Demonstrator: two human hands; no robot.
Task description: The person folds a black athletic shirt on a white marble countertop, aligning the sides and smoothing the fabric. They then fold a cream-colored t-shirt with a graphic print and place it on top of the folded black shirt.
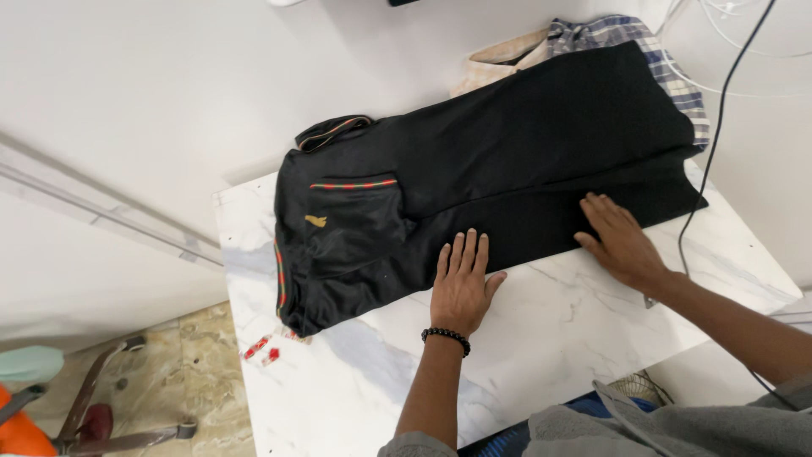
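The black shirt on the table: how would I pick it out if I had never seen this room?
Find the white marble table against the white wall. Across its far half lies the black shirt, with the left hand and right hand pressed flat on its near edge. Unlike the checked shirt peeking out behind it, it is plain black with red-and-green striped trim.

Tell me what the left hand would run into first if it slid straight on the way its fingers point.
The left hand already lies flat on the black garment; sliding on, it would likely cross more of that cloth, then probably reach the wall behind.
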